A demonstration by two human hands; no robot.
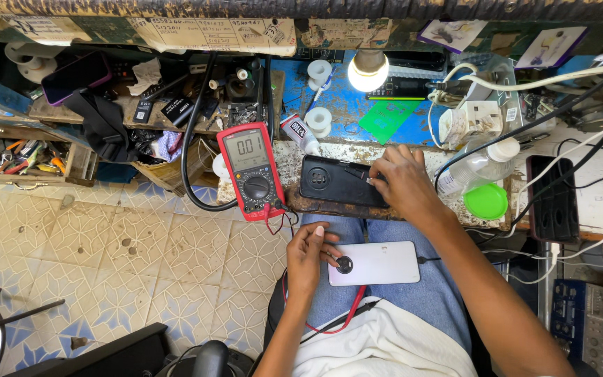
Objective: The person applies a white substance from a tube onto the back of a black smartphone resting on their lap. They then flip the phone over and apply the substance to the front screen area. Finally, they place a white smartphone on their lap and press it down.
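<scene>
The tabletop (pixel 455 213) is running across just beyond the person's knees, crowded along its far side with spools, a lit bulb (pixel 368 70) and tangled leads. On its near edge a black phone (pixel 336 181) is lying back-up, and the right hand (pixel 403 183) is resting over its right end, fingers (pixel 380 169) curled down and bunched on the case; whether they are pinching anything small I cannot tell. Just left of those fingers, touching distance from the phone, a red meter (pixel 252 171) is lying face-up with its screen lit, its red and black leads trailing down toward the lap. To the right of the hand, a clear bottle (pixel 479 167) and a green lid (pixel 486 201) are sitting near each other.

Below, on the person's jeans, a white phone (pixel 375 263) is lying back-up with a cable plugged into its right end. The left hand (pixel 308 257) is holding its left end, fingers loosely spread, with the thumb and a fingertip reaching onto the round black camera ring (pixel 344 264).

As far as I can judge, both phones are closed up, backs on; the meter is switched on, but its probe tips are not visibly touching either phone, so any testing looks yet to be done.
</scene>
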